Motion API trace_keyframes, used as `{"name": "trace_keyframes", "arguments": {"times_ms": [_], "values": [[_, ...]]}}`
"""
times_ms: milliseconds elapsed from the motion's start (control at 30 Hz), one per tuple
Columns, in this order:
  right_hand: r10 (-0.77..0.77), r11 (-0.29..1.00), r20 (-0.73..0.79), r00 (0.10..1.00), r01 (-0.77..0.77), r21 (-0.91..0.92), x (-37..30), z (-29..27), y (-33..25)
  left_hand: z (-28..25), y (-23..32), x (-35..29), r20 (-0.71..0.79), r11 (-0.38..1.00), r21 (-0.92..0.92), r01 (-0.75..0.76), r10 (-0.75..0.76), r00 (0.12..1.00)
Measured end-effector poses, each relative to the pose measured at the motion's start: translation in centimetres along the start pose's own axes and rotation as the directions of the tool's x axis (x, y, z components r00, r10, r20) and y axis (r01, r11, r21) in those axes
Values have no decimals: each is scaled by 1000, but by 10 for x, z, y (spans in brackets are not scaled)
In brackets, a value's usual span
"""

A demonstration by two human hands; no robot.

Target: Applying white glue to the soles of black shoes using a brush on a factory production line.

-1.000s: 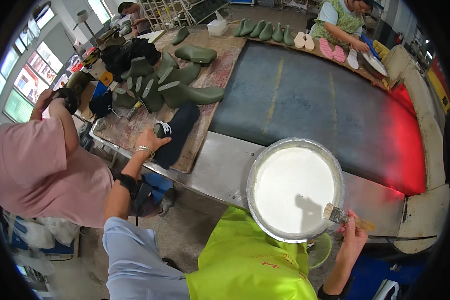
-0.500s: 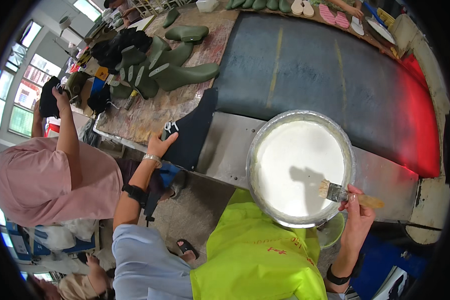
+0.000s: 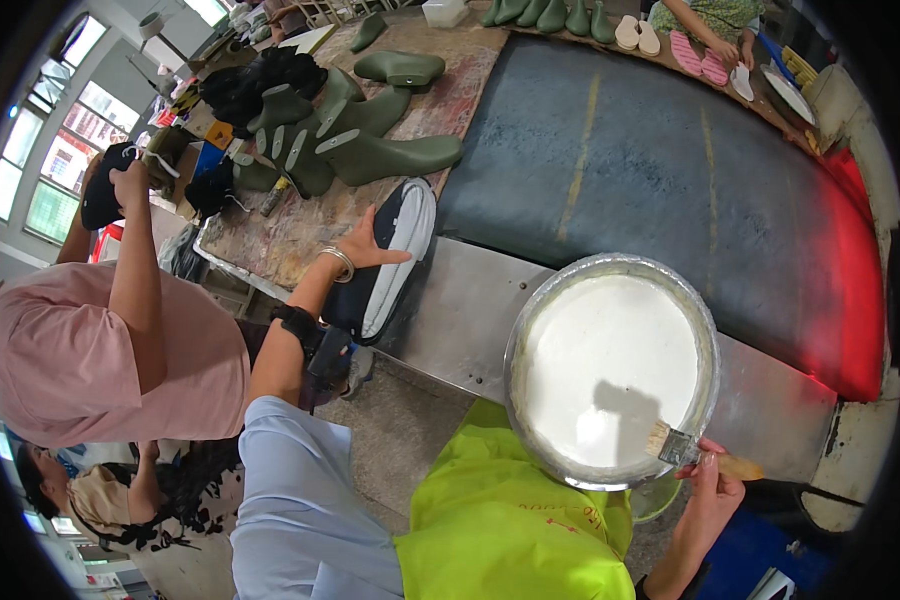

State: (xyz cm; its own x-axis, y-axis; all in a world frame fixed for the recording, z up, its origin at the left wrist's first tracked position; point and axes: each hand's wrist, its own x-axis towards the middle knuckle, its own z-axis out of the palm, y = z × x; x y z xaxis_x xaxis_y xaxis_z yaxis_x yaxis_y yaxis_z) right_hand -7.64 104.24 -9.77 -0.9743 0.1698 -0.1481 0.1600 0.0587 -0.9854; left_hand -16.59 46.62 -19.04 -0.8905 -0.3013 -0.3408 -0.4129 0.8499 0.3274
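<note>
My left hand [image 3: 362,246] is on a black shoe upper [image 3: 398,215], its thumb stretched across the side and its other fingers partly hidden. The upper's pale grey underside with a white edge faces up, at the edge of the metal ledge. My right hand [image 3: 712,482] grips the wooden handle of a flat paintbrush [image 3: 682,447]. The brush's pale bristles are over the near right of a round metal basin [image 3: 515,352], which holds white liquid [image 3: 610,350]. Whether the bristles touch the liquid I cannot tell.
A dark conveyor belt [image 3: 640,160] runs beyond the metal ledge [image 3: 450,300]. Green shoe lasts [image 3: 390,158] and black uppers [image 3: 255,90] crowd the worktable. A co-worker in pink [image 3: 120,350] stands at left holding a black upper. Across the belt, another person handles pale soles [image 3: 741,82].
The black upper has been turned over from its laced side to its pale underside, my left hand shifting round it. My right hand still holds the brush by the basin. The view has shifted slightly.
</note>
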Motion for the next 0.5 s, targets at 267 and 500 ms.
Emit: {"name": "trace_keyframes", "arguments": {"times_ms": [267,500], "values": [[105,990,-5,994,-104,94,4,15,-4,16,17,-22,-259,999,-37,15,-24,966],[87,985,68,994,-96,143,0,13,-2,23,47,-30,-566,918,392,-56,289,772]]}}
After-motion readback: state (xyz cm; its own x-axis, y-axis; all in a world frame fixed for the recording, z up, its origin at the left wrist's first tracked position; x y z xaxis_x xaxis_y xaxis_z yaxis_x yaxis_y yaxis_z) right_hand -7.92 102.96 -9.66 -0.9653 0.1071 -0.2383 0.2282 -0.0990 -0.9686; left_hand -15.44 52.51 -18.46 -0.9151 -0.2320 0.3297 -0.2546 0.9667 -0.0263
